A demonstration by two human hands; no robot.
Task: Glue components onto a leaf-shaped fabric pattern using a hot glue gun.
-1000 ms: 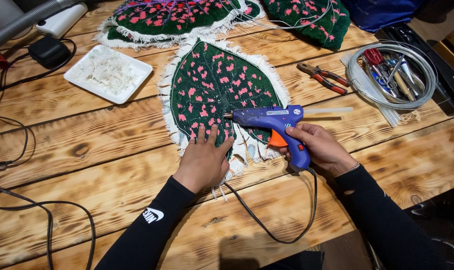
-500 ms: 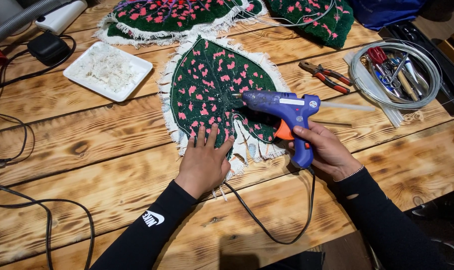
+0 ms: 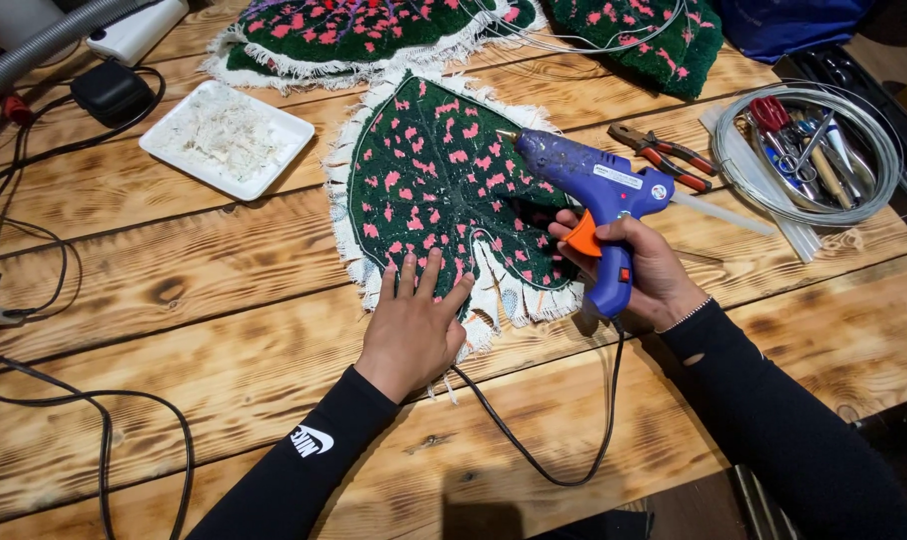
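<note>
A leaf-shaped tufted rug piece [image 3: 434, 180], dark green with pink flecks and a white fringe, lies flat on the wooden table [image 3: 224, 300]. My left hand [image 3: 414, 325] rests palm down with spread fingers on the near edge of the rug. My right hand [image 3: 644, 270] grips a blue glue gun [image 3: 599, 195] with an orange trigger, raised over the rug's right side, nozzle pointing left and up. A clear glue stick pokes out of the gun's back. Its black cord [image 3: 564, 450] loops over the table's near edge.
A white tray of pale fluff [image 3: 226, 137] sits at left. More green-and-pink rug pieces [image 3: 374, 25] lie at the back. Red-handled pliers [image 3: 664, 150], a wire coil [image 3: 809, 150] holding scissors and tools, and black cables [image 3: 64, 290] at the left edge surround the work.
My right hand has lifted and tilted the glue gun, moving its nozzle from the lower rug toward the upper right part. My left hand has stayed pressed on the rug.
</note>
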